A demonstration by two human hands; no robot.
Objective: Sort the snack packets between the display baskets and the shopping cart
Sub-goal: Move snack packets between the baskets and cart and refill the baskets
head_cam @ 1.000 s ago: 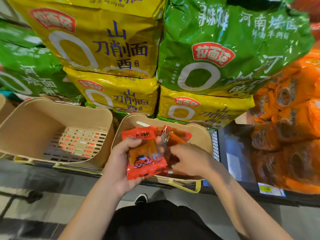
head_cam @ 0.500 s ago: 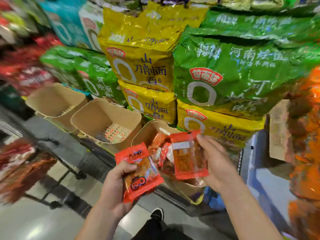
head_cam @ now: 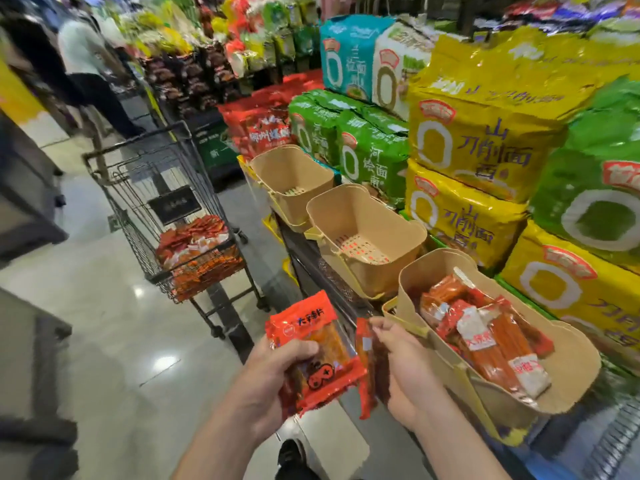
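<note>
While the black wire shopping cart [head_cam: 166,209] sits on the aisle floor with a heap of red packets, three tan plastic display baskets [head_cam: 360,237] line the shelf edge; the left hand [head_cam: 273,379] grips a red-and-orange snack packet [head_cam: 318,351], the right hand [head_cam: 401,368] pinches a second, edge-on red packet [head_cam: 365,362].

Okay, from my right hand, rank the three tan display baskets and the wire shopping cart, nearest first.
From the right hand:
1. Tan basket holding red snack packets, beside it, right.
2. Middle tan basket, ahead.
3. Far tan basket and wire shopping cart, left: too close to call.
</note>
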